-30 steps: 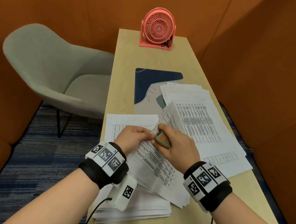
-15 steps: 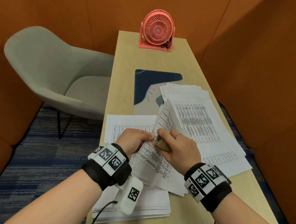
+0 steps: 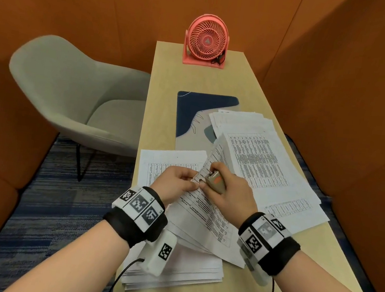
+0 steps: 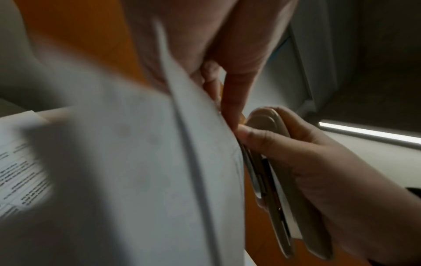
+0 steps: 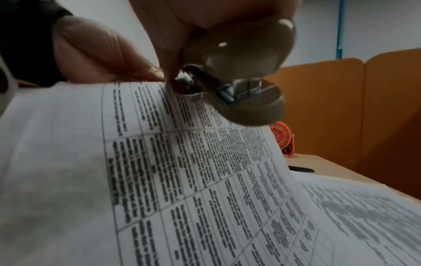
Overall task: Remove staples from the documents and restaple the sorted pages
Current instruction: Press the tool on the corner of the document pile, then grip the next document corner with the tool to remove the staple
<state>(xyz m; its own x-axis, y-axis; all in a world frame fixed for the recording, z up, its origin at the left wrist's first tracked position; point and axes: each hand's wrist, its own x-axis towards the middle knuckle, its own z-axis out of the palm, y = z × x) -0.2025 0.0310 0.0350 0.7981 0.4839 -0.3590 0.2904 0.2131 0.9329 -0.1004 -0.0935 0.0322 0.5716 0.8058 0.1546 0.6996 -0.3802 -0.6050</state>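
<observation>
Item: document (image 3: 205, 211), near table (image 3: 167, 108) edge; our left hand (image 3: 176, 183) pinches its corner, our right hand (image 3: 229, 194) grips stapler (image 3: 216, 182) there.

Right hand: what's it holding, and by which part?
The right hand grips a beige stapler around its body, nose at the document's corner.

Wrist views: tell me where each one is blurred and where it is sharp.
Left wrist: the paper up close is smeared and dim; the stapler and right hand are clearer. Right wrist: the page's table lines show but its text is unreadable; the stapler's round end is blurred; the fan is soft.
</observation>
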